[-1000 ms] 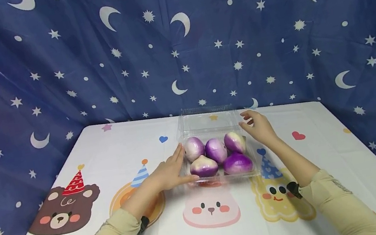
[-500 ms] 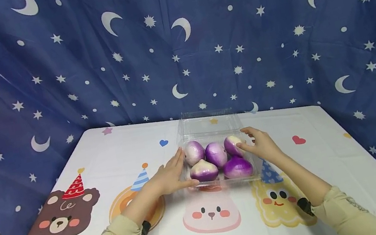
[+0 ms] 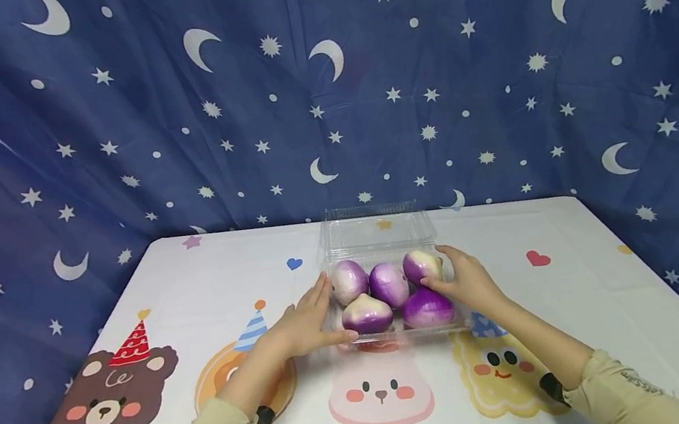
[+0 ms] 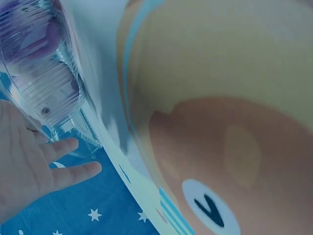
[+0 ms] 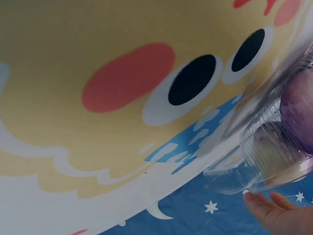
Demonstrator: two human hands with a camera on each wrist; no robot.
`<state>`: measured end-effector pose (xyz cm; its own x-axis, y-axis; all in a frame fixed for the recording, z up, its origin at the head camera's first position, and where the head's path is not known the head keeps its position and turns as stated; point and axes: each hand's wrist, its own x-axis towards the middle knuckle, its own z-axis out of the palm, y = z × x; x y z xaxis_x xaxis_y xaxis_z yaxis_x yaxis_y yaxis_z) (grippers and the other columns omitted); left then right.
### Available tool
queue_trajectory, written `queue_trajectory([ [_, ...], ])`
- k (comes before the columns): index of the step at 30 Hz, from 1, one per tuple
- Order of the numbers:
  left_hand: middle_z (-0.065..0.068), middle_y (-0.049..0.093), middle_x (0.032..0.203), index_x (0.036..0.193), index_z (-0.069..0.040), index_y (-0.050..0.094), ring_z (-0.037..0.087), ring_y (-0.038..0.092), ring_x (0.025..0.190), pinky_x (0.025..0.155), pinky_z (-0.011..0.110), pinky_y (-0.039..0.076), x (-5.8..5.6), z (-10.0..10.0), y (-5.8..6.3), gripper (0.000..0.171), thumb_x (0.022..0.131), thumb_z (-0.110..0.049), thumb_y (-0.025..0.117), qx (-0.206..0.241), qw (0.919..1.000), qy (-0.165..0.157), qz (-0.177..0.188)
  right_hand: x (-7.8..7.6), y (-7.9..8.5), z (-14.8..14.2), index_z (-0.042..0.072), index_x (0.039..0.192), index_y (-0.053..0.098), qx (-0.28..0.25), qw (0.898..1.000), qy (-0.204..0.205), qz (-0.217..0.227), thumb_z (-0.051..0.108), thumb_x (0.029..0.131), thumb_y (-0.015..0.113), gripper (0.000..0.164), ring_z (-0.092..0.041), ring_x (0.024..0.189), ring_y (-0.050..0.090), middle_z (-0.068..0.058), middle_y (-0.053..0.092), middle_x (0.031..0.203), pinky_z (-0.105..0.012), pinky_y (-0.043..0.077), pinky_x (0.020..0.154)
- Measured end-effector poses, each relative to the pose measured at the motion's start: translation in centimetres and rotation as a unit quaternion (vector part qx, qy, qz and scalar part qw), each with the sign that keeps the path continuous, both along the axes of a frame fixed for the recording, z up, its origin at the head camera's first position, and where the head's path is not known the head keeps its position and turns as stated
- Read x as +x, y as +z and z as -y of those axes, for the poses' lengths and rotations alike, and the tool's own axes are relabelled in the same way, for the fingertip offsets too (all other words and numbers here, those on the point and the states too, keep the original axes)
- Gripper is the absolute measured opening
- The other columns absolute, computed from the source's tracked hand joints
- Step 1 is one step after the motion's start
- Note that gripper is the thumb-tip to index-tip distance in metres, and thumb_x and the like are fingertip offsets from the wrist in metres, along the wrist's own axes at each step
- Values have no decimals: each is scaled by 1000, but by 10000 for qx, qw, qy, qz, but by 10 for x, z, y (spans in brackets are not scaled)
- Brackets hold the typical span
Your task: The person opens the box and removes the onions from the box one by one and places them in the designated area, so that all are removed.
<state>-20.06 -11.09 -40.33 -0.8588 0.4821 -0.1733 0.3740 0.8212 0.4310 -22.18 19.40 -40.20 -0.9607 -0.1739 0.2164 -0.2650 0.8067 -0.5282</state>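
Note:
Several purple-and-white onions fill a clear plastic clamshell box (image 3: 383,334); its lid (image 3: 377,232) is folded back. My left hand (image 3: 301,328) lies along the box's left side, its fingers straight and its thumb at the front left corner. My right hand (image 3: 471,286) reaches in over the right side, at the far right onion (image 3: 419,266). The thumb tip is at this onion's near edge, and the index fingertip at its far right edge. In the right wrist view, the extended fingers (image 5: 259,208) show beside the box's far end. A purple onion (image 3: 428,308) sits just nearer.
A white tablecloth (image 3: 238,256) printed with cartoon animals and text covers the table. Behind the table's far edge hangs a blue curtain (image 3: 267,111) with moons and stars. Dark straps (image 3: 265,420) show at both wrists.
My right hand has come from beside the box's far right corner in over the far right onion. The left hand stays at the box's left side. The head view has tilted slightly upward.

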Motion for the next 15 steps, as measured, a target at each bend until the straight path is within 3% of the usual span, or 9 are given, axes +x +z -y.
queue_trajectory([
  [2,13,-3,160,151,-2,3,35,12,146,107,66,22,0,-1,-1,110,80,-65,58,61,10000,28,-9,0,0,0,-10,133,44,46,10000,-34,-57,31,81,74,73,-47,119,50,-31,51,131,-53,44,97],
  [10,13,-1,160,151,-2,4,36,13,145,106,67,23,2,-2,-2,108,81,-63,59,138,9998,68,-123,-1,-2,0,-13,132,44,270,9996,27,-96,32,82,72,72,-47,117,52,-33,51,130,-52,44,97],
  [13,12,-2,160,151,-3,4,35,13,146,106,67,24,2,-2,-2,108,81,-64,59,186,9997,59,-135,-1,-2,0,-14,127,48,330,9992,73,-195,31,82,73,68,-46,116,53,-32,55,126,-51,45,97],
  [15,11,-2,160,151,-3,4,34,13,146,106,66,24,3,-2,-3,108,81,-64,58,190,9997,48,-109,-1,-2,0,-12,118,55,365,9989,127,-254,31,81,73,59,-43,105,60,-29,62,115,-49,49,91],
])
